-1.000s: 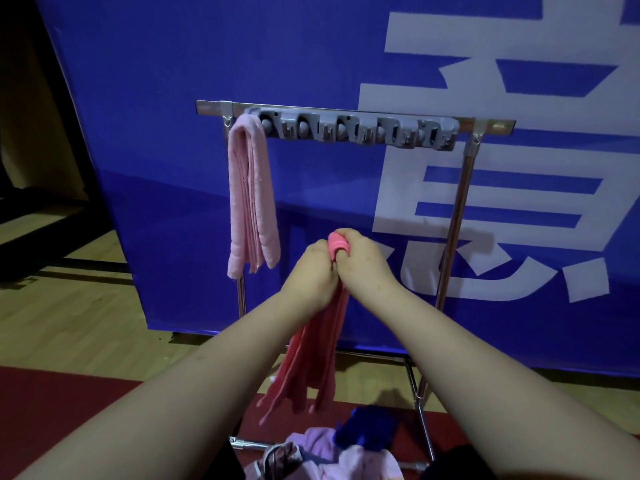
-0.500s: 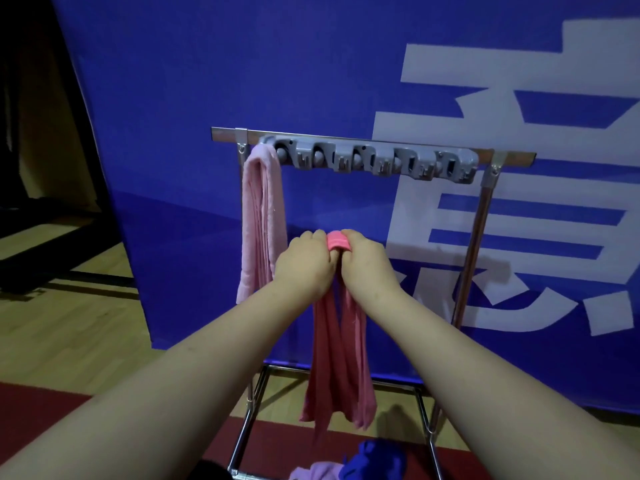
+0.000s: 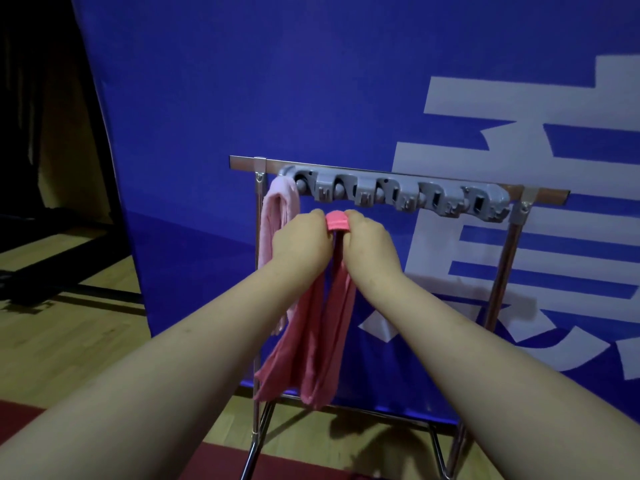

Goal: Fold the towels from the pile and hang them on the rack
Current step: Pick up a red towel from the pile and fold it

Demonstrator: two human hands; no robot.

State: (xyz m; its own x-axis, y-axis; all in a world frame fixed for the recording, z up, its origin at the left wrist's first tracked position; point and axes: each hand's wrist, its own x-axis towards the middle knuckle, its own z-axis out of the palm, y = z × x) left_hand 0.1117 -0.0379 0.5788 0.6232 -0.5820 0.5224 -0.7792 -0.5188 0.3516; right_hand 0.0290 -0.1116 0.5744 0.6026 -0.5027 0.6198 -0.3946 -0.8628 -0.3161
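Count taken from the head view. Towels: two, being one pale towel [image 3: 277,216] draped on the rack [image 3: 242,163] and one dark towel [image 3: 322,341] gripped by both hands. Hands: two, the left hand [image 3: 299,244] and the right hand [image 3: 369,242]. Racks: one, with two uprights [image 3: 502,282] and two brackets [image 3: 260,173]. Clip strips [image 3: 398,194]: one, grey; five clips counted along it, though the far end is hard to read. Banners [image 3: 277,98]: one. Red mats [image 3: 69,427]: one.
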